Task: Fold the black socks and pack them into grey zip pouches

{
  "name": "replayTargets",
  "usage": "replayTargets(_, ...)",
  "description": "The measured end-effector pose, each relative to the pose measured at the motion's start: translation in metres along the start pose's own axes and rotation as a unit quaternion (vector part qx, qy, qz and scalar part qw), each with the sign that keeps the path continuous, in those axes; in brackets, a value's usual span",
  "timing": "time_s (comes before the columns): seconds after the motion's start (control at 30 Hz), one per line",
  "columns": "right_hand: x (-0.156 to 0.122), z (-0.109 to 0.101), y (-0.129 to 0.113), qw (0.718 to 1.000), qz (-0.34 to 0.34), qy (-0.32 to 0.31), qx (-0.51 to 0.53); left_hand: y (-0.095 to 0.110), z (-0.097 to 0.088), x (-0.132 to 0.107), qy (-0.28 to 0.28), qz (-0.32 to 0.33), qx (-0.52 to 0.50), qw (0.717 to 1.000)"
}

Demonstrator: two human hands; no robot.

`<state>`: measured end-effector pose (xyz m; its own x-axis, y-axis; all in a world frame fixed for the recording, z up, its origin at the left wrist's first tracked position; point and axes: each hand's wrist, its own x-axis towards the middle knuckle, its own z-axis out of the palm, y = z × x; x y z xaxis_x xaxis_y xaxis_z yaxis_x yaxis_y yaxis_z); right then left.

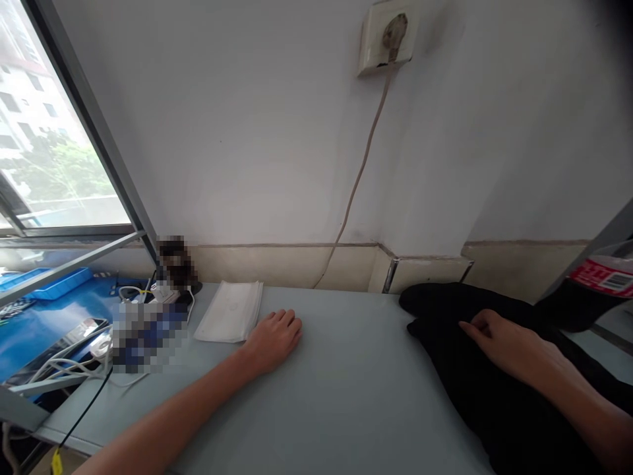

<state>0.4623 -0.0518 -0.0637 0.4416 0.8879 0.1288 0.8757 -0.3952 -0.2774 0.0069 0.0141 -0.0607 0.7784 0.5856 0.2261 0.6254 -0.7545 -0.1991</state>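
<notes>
My left hand (275,340) rests on the grey tabletop (341,382), its fingers curled down and close together, with nothing seen in them. Just beside its wrist lies a flat stack of white paper-like sheets or sleeves (231,313). On the right, a black cloth item (469,389), perhaps a garment, spreads in soft folds over the table. My right hand (504,340) is over it, thumb and fingers drawn together in a pinch on the fabric. The exact spot between those fingertips is hidden.
A dark cola bottle with a red label (601,284) lies tilted at the right. Several white cables (64,363) and blurred items clutter the left, by a metal frame bar (74,264) and blue tray (54,280). A cord (363,158) hangs from the wall socket (388,36).
</notes>
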Motion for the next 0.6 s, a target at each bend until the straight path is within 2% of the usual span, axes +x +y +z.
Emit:
replayTargets(0.17,-0.024,-0.002,-0.021,0.998,-0.018,0.029,-0.056,0.012,-0.006,0.008,-0.045,-0.005,-0.011,0.999)
replayTargets(0.27,-0.03,0.0,-0.025,0.995,-0.039,0.053,-0.071,0.02,-0.009,0.013,-0.06,-0.023,-0.026,0.998)
replayTargets(0.43,-0.025,0.012,-0.018,0.987,-0.086,0.085,-0.101,0.022,-0.004,0.014,-0.025,-0.067,-0.085,0.994)
replayTargets(0.6,-0.021,0.024,-0.014,0.984,-0.047,0.127,-0.111,0.019,0.001,0.012,-0.004,-0.052,-0.103,0.993)
